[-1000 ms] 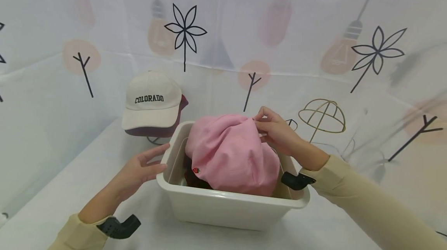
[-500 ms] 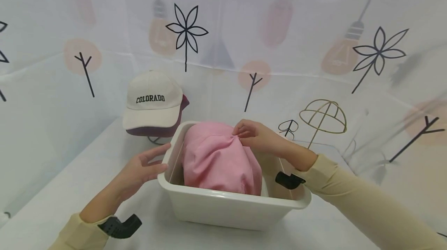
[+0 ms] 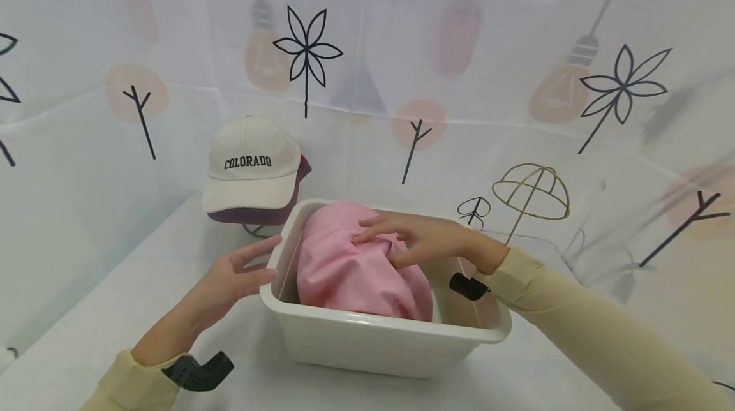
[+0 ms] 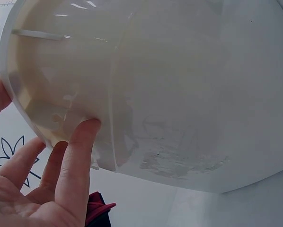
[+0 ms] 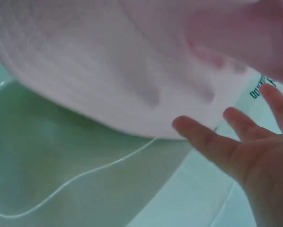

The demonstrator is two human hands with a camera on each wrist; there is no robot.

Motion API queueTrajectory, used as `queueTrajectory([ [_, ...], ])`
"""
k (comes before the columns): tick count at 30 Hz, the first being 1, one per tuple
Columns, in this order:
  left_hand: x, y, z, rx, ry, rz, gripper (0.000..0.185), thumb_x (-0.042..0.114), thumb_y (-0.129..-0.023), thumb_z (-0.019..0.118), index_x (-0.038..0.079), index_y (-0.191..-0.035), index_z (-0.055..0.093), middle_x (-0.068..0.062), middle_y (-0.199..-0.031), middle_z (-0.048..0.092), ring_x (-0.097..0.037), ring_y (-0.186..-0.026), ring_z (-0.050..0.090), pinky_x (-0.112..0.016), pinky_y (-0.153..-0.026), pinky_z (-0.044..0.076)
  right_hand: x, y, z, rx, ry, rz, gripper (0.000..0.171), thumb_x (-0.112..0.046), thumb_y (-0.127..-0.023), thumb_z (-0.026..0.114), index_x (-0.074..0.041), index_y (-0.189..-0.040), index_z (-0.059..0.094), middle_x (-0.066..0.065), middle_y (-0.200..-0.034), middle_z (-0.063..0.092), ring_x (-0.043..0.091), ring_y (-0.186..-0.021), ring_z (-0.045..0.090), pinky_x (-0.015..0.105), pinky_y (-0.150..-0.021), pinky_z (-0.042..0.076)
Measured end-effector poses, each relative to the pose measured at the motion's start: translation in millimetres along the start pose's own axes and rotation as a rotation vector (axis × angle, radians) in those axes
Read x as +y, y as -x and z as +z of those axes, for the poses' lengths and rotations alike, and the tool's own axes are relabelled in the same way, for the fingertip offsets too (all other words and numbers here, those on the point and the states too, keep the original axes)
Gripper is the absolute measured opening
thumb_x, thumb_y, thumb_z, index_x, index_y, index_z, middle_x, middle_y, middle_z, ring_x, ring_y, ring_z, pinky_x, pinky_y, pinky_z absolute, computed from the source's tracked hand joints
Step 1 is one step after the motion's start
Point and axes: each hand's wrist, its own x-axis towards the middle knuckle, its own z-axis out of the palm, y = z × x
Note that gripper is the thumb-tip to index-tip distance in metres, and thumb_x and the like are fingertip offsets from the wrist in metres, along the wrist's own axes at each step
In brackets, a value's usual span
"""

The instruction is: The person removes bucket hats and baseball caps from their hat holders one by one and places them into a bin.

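Pink hat (image 3: 344,274): plain cloth, crown rumpled into loose folds, brim faintly ridged in concentric rows. Lies inside white bin (image 3: 373,347), toward the left end. Right hand (image 3: 425,239) over crown, fingers spread apart. Left hand (image 3: 232,280) touching bin's rim, fingers apart.

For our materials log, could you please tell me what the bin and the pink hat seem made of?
White bin: glossy, probably moulded plastic, given its bright highlights. Pink hat: matte fabric, perhaps cotton, judging by its soft folds.
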Motion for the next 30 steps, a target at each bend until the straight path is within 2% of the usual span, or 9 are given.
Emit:
queueTrajectory([
  [3, -0.3, -0.2, -0.2, 0.0, -0.001, -0.002, 0.067, 0.019, -0.087, 0.065, 0.007, -0.145, 0.032, -0.015, -0.149, 0.026, -0.039, -0.129, 0.034, -0.05, -0.098, 0.037, 3.6, -8.1, 3.4, -0.068, 0.078, 0.005, 0.053, -0.016, -0.083, 0.058, -0.022, -0.136, 0.05, 0.006, -0.147, 0.032, 0.022, -0.138, 0.02, 0.042, -0.106, 0.026],
  [8, 0.3, -0.2, -0.2, 0.001, 0.0, -0.008, 0.068, 0.02, -0.087, 0.065, 0.008, -0.145, 0.032, -0.015, -0.149, 0.026, -0.038, -0.129, 0.035, -0.05, -0.098, 0.037, 8.6, -21.8, 13.3, -0.206, 0.14, 0.037, 0.058, -0.021, -0.084, 0.058, -0.016, -0.14, 0.044, 0.012, -0.15, 0.024, 0.028, -0.139, 0.015, 0.045, -0.108, 0.021],
  [12, 0.7, 0.0, 0.0, 0.005, -0.002, -0.012, 0.068, 0.02, -0.087, 0.065, 0.008, -0.145, 0.031, -0.015, -0.149, 0.025, -0.039, -0.129, 0.035, -0.051, -0.097, 0.037, 11.8, -33.4, 24.0, -0.307, 0.193, 0.092, 0.062, -0.026, -0.086, 0.058, -0.011, -0.142, 0.039, 0.015, -0.151, 0.021, 0.03, -0.137, 0.019, 0.043, -0.109, 0.021],
  [14, 0.4, -0.1, 0.1, 0.006, -0.002, -0.01, 0.068, 0.02, -0.087, 0.065, 0.008, -0.145, 0.031, -0.015, -0.149, 0.025, -0.039, -0.129, 0.035, -0.051, -0.098, 0.036, 14.1, -39.9, 30.5, -0.346, 0.209, 0.114, 0.058, -0.019, -0.086, 0.054, -0.01, -0.141, 0.04, 0.015, -0.148, 0.027, 0.029, -0.133, 0.028, 0.039, -0.105, 0.027],
  [19, -1.1, -0.1, -0.3, 0.004, 0.005, 0.003, 0.068, 0.019, -0.087, 0.066, 0.007, -0.145, 0.032, -0.014, -0.149, 0.026, -0.039, -0.13, 0.033, -0.051, -0.099, 0.035, 18.0, -54.1, 49.4, -0.423, 0.261, 0.263, 0.056, -0.007, -0.086, 0.045, -0.015, -0.141, 0.042, 0.009, -0.149, 0.028, 0.023, -0.133, 0.028, 0.033, -0.101, 0.029],
  [21, -1.6, 0.0, -0.3, 0.004, 0.01, 0.006, 0.068, 0.018, -0.087, 0.066, 0.008, -0.145, 0.032, -0.014, -0.149, 0.027, -0.038, -0.13, 0.033, -0.05, -0.099, 0.035, 18.2, -58.0, 55.4, -0.446, 0.3, 0.328, 0.057, -0.007, -0.087, 0.043, -0.017, -0.142, 0.04, 0.007, -0.151, 0.024, 0.022, -0.137, 0.02, 0.032, -0.106, 0.024],
  [22, -1.7, 0.0, -0.2, 0.004, 0.012, 0.005, 0.067, 0.018, -0.087, 0.065, 0.008, -0.145, 0.033, -0.014, -0.148, 0.027, -0.038, -0.13, 0.033, -0.05, -0.099, 0.035, 18.3, -59.7, 57.6, -0.457, 0.325, 0.338, 0.056, -0.007, -0.087, 0.043, -0.016, -0.142, 0.04, 0.007, -0.151, 0.024, 0.022, -0.137, 0.021, 0.033, -0.107, 0.023],
  [26, -1.9, -0.2, 0.0, 0.004, 0.014, 0.001, 0.067, 0.019, -0.087, 0.065, 0.008, -0.145, 0.033, -0.014, -0.148, 0.028, -0.037, -0.13, 0.034, -0.05, -0.099, 0.035, 16.9, -61.8, 55.7, -0.47, 0.359, 0.311, 0.054, -0.003, -0.087, 0.043, -0.013, -0.14, 0.043, 0.009, -0.149, 0.028, 0.022, -0.136, 0.024, 0.032, -0.108, 0.022],
  [30, -1.1, -1.2, 0.1, 0.005, 0.001, -0.007, 0.068, 0.02, -0.087, 0.065, 0.009, -0.145, 0.032, -0.014, -0.149, 0.026, -0.038, -0.131, 0.031, -0.052, -0.099, 0.034, 15.8, -57.0, 44.5, -0.424, 0.275, 0.158, 0.044, 0.0, -0.083, 0.052, -0.009, -0.126, 0.054, 0.002, -0.119, 0.053, 0.018, -0.11, 0.047, 0.023, -0.09, 0.038],
])
